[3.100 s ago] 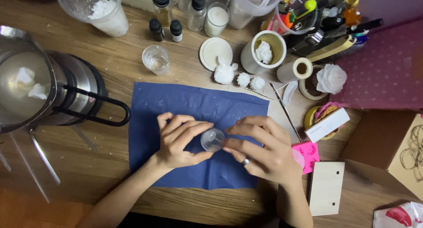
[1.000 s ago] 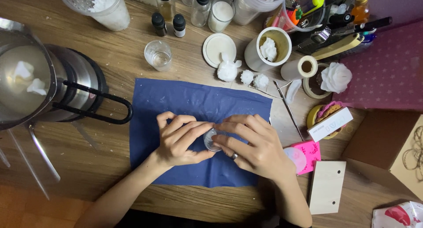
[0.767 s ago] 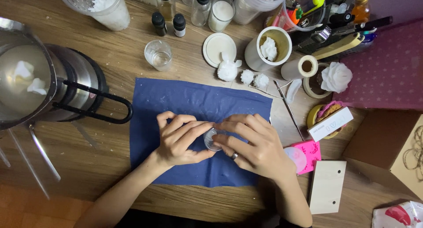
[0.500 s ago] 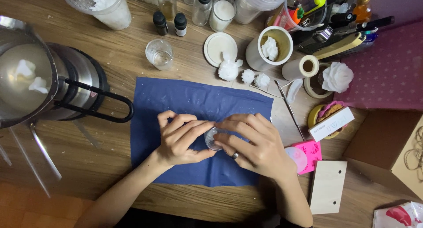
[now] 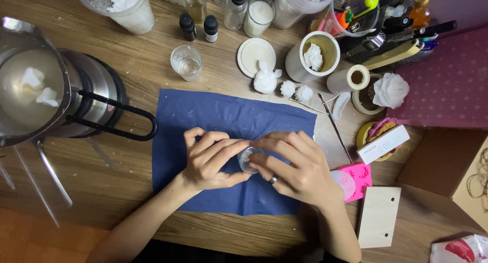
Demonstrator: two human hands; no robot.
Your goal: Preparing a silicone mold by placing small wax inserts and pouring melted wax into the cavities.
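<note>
Both hands met over blue cloth [image 5: 218,115] on wooden tabletop [image 5: 127,192]. Left hand [image 5: 211,158] and right hand [image 5: 295,166] pinched small clear round container [image 5: 249,158] between them, fingers [image 5: 223,146] curled close around its rim; container sat low over cloth's centre, partly hidden. Ring showed on right hand. Steel pitcher [image 5: 46,90] with black handle stood well apart at left, white lumps inside. Small glass cup [image 5: 186,62] stood just beyond cloth's far edge. Pink silicone mould [image 5: 356,179] lay near right wrist.
</note>
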